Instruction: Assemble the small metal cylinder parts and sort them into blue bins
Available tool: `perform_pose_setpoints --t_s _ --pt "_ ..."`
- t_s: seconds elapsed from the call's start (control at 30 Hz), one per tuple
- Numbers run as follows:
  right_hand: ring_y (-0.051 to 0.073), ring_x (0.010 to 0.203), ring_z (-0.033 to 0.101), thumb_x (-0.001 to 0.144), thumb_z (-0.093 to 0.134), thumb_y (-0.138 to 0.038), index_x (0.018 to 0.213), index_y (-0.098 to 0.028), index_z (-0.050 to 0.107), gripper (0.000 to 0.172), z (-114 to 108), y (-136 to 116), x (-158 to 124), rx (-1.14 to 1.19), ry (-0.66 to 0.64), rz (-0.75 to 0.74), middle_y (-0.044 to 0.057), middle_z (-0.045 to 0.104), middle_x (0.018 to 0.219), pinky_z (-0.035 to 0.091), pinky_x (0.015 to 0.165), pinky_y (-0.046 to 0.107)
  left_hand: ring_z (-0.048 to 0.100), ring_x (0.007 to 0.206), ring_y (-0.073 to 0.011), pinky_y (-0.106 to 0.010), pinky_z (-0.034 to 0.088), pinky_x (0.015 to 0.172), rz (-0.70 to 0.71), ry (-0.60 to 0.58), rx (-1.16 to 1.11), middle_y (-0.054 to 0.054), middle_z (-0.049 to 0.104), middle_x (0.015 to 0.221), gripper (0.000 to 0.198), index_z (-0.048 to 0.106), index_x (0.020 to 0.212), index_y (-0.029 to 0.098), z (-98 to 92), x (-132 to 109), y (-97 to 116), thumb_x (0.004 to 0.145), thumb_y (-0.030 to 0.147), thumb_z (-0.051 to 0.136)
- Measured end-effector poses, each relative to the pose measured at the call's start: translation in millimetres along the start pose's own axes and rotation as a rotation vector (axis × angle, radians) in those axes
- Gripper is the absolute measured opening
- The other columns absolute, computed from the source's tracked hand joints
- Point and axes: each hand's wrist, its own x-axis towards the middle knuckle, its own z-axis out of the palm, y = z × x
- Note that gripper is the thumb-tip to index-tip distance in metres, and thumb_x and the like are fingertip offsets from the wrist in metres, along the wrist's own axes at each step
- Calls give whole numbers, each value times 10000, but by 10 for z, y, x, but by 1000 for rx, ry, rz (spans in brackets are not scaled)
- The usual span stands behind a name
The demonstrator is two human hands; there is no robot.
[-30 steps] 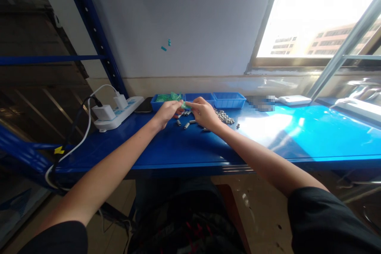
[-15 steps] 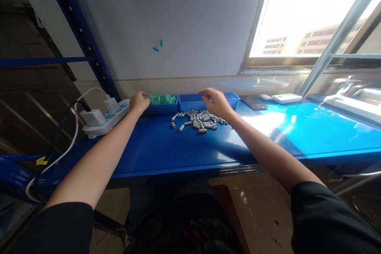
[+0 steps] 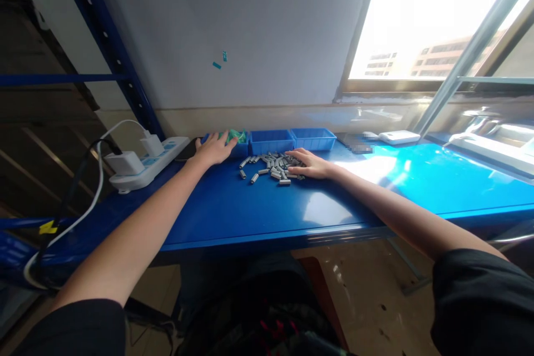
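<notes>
1. Near the tabletop's (image 3: 250, 219) back edge, left of its middle, the left hand (image 3: 213, 149) reaches over the left blue bin (image 3: 240, 150); its grip is open, fingers spread, and whether the fingertips touch what is below is hidden.
2. Right of that, further in from the back edge, the right hand (image 3: 314, 166) lies palm down at the right side of the metal pieces (image 3: 274, 166); its grip is loosely open, thumb apart from the outstretched fingers, and I cannot tell if a piece is under them.
3. These short, silvery pieces lie in a loose heap between the bins and the front edge, a few strays at its left.
4. Green wrapping (image 3: 237, 136) shows in the left bin, partly behind the left hand.
5. Along the back edge, the middle blue bin (image 3: 271, 147) and the right blue bin (image 3: 314, 146) continue the row.
6. Toward the back left corner sits a white power strip (image 3: 142, 175) with plugged-in chargers (image 3: 126, 163).
7. Toward the back right corner lies a flat white device (image 3: 399, 137).
</notes>
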Motion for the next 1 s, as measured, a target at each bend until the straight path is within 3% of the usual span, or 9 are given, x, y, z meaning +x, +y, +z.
perform_pose_setpoints --t_s 0.1,0.17,0.33,0.43,0.6,0.7,0.83,0.9,1.0 --pt "312 1274 410 844 467 -664 1414 -224 420 721 34 -43 35 -36 18 -40 128 450 1333 319 1089 474 0 1464 -346 -654 106 1102 60 137 11 -117 -44 1597 853 -1 1531 217 -43 -98 25 856 728 103" --pt "321 1234 430 850 446 -671 1391 -237 449 694 38 -49 42 -74 53 -27 124 483 1285 340 1054 505 -22 1466 -334 -642 86 1112 189 169 54 -50 -66 1601 794 53 1527 295 -73 -103 63 863 726 111" --pt "316 1189 438 876 427 -643 1329 -211 514 631 46 -57 145 -115 161 -10 122 518 1207 348 1033 497 169 1445 -343 -555 212 1119 207 -131 74 -87 170 1583 863 146 1522 271 -104 145 194 827 777 77" --pt "310 1180 440 867 467 -627 1324 -187 523 637 84 -74 232 -106 155 -26 129 507 1189 340 1044 476 207 1427 -375 -553 232 1110 185 -193 86 -84 202 1574 900 148 1520 293 -91 272 220 791 820 122" --pt "291 1125 480 850 514 -607 1306 -176 542 627 142 -113 284 -86 172 -45 125 499 1130 373 1020 452 141 1445 -369 -588 192 1117 182 -194 105 -156 171 1572 992 101 1530 186 -49 176 209 777 830 154" --pt "295 1118 478 851 520 -593 1306 -187 537 610 155 -125 280 -109 183 -54 119 511 1105 386 997 456 -5 1460 -363 -630 118 1116 167 -47 115 -186 120 1577 942 94 1525 106 -12 -1 264 841 753 111" --pt "299 1131 461 855 511 -590 1301 -193 531 598 164 -110 298 -139 232 -40 124 512 1133 376 996 455 160 1439 -312 -548 110 1153 604 232 87 -144 300 1525 670 303 1471 165 52 -191 480 937 567 251" --pt "297 1111 467 850 521 -584 1304 -171 526 614 165 -103 323 -152 212 -58 131 518 1134 372 992 447 335 1348 -271 -431 254 1127 819 161 29 -124 441 1416 558 444 1375 183 103 -199 631 948 507 292" --pt "288 1061 477 845 531 -568 1308 -150 518 624 159 -102 377 -163 161 -96 122 539 1070 377 966 430 460 1203 -270 -397 373 1027 831 -57 -40 -123 519 1299 517 508 1285 166 214 -113 828 939 494 308"
